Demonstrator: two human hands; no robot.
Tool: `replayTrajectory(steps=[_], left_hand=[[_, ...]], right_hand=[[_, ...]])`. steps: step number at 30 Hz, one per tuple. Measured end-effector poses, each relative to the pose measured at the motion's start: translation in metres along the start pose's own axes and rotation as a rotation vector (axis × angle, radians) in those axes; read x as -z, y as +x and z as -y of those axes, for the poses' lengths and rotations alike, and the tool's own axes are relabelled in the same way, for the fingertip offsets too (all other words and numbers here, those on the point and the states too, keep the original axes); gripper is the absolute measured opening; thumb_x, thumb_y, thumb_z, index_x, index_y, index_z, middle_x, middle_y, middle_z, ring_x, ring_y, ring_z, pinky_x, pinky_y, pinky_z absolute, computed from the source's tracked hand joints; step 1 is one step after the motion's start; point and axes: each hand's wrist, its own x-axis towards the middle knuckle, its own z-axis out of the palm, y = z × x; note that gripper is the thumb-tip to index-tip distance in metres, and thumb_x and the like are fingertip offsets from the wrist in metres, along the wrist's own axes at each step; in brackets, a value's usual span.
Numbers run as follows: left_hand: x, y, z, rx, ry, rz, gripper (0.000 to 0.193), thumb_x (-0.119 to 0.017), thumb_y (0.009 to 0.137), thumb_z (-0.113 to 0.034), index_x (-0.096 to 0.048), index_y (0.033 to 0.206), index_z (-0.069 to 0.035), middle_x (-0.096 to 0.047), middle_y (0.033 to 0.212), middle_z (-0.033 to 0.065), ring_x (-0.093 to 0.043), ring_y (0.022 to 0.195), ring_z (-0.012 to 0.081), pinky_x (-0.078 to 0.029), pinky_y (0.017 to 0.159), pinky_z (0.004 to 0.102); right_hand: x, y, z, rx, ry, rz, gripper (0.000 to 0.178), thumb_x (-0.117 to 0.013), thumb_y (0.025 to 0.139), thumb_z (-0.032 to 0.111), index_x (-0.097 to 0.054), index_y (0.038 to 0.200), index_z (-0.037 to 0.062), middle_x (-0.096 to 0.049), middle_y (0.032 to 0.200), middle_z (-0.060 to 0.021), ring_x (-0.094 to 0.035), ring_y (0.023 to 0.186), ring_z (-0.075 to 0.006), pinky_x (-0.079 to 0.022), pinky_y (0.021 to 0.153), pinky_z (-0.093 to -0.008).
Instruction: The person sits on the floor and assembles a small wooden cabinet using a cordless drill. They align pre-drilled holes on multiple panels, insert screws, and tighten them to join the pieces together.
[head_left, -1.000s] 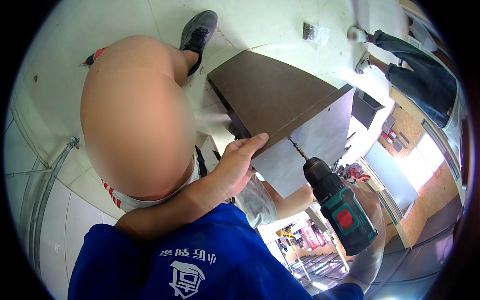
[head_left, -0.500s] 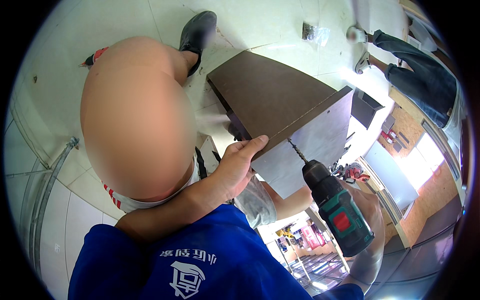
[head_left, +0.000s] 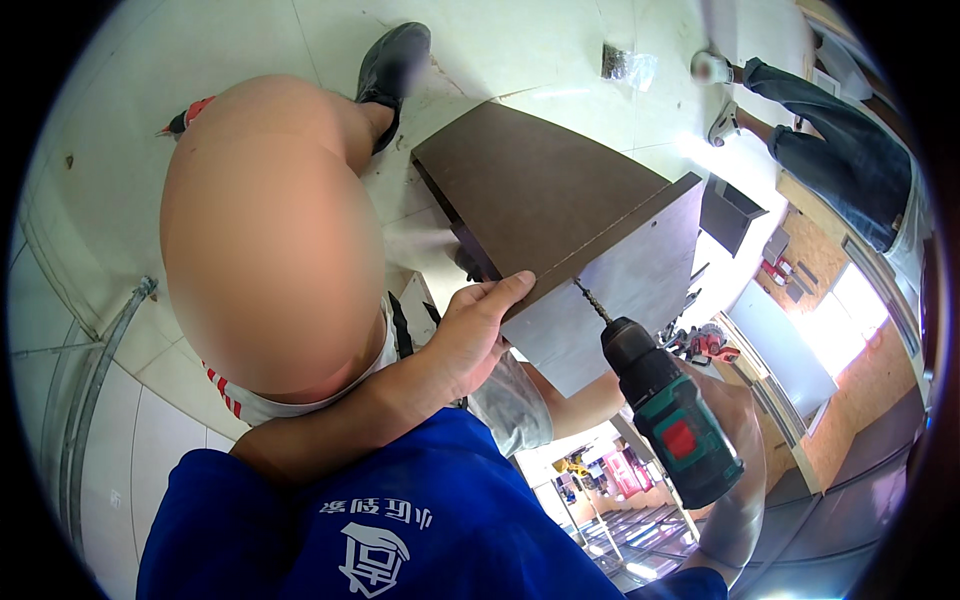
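A dark brown cabinet box stands in front of me, its pale grey end panel facing right. My left hand grips the near corner of that box, thumb on the brown edge and fingers folded behind the panel. In my right hand is a green and black cordless drill, which hides most of the fingers. The drill bit meets the panel close to its brown edge, a short way from my left thumb. A small dark hole shows farther along the same edge.
A red-and-black tool lies beyond my bare knee. On the tiles sits a small clear bag of dark pieces. Another person's jeans and shoes are at the upper right. A metal tube frame stands at the left.
The drill body and my right hand have shifted very slightly left. My left hand keeps its hold on the cabinet box, and the bit tip stays at the same spot.
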Motion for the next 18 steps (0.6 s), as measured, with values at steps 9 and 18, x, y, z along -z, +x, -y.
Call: replayTrajectory(steps=[9, 18], left_hand=[[-0.0019, -0.0008, -0.0006, 0.003, 0.015, -0.004, 0.033, -0.063, 0.098, -0.025, -0.063, 0.120, 0.000, -0.066, 0.121, 0.0130, -0.061, 0.114, 0.0246, -0.047, 0.102, 0.0445], [-0.0031, -0.0007, -0.0024, 0.001, 0.016, 0.005, 0.035, -0.062, 0.099, -0.025, -0.061, 0.122, 0.002, -0.066, 0.121, 0.0140, -0.062, 0.112, 0.0248, -0.047, 0.102, 0.0411]], right_hand=[[0.0029, 0.0022, 0.0053, -0.060, 0.004, 0.022, 0.052, -0.073, 0.075, 0.013, -0.065, 0.125, -0.0006, -0.073, 0.089, -0.0163, -0.071, 0.077, -0.0229, -0.052, 0.077, -0.0335], [0.0034, 0.0033, 0.0043, -0.095, -0.033, 0.062, 0.051, -0.073, 0.076, 0.013, -0.065, 0.125, 0.0002, -0.073, 0.088, -0.0166, -0.071, 0.074, -0.0236, -0.053, 0.075, -0.0346]])
